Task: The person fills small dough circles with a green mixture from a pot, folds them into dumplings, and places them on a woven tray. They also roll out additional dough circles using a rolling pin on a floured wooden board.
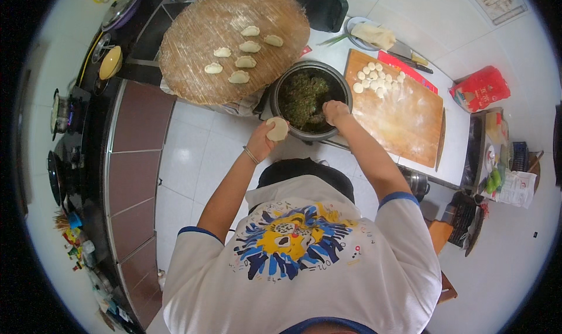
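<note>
A round, pale dumpling wrapper (277, 129) lies across the fingers of my left hand (260, 141), held just off the near left rim of the pot. My right hand (335, 112) is closed over the right side of the dark round pot (346, 87). Whatever its fingers grip is hidden against the pot's inside. Chopped green filling (303, 97) fills the pot. To the left, several folded dumplings (246, 61) sit spaced apart on a large round floured tray (193, 35).
A floured wooden board (410, 123) to the right bears several small dough pieces (374, 76). Beyond it are a knife (413, 63) and a plate (353, 24). A red bag (480, 89) stands at the far right, a black kettle (326, 6) behind the pot. A yellow bowl (110, 62) sits left.
</note>
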`<state>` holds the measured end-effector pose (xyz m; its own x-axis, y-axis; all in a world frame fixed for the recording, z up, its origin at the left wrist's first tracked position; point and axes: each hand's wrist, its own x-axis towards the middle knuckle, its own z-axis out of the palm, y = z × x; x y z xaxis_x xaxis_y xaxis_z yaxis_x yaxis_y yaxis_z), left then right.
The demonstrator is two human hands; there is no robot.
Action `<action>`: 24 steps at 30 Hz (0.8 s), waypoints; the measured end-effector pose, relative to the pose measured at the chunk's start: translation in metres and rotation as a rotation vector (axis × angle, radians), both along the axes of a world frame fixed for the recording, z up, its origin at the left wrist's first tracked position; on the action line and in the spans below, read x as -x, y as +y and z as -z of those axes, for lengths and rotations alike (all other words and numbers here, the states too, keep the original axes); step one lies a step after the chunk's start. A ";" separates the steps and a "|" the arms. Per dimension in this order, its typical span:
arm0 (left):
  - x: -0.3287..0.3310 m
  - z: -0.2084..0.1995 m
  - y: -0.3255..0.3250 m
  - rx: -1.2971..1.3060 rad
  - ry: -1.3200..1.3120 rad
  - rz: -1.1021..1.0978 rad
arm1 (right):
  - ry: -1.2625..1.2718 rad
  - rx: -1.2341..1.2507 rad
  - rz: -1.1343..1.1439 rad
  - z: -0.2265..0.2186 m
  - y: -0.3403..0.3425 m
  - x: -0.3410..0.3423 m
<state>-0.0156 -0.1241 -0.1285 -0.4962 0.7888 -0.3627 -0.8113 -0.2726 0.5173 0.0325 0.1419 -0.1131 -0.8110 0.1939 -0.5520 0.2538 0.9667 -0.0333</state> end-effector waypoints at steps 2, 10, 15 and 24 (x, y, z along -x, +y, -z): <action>0.002 0.003 0.002 -0.006 0.002 -0.010 | 0.054 -0.035 0.003 -0.014 -0.002 -0.002; 0.007 0.014 0.011 0.074 -0.023 -0.056 | 0.449 -0.044 -0.080 -0.026 -0.028 -0.040; 0.006 0.021 0.011 0.093 0.008 -0.069 | 0.431 0.024 -0.054 -0.011 -0.039 -0.045; -0.002 0.021 0.012 0.106 0.048 -0.100 | 0.297 0.207 0.026 -0.037 -0.030 -0.046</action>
<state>-0.0132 -0.1123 -0.1491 -0.5891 0.6935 -0.4148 -0.7564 -0.2926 0.5850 0.0783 0.1121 -0.0763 -0.9382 0.1252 -0.3226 0.2279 0.9251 -0.3037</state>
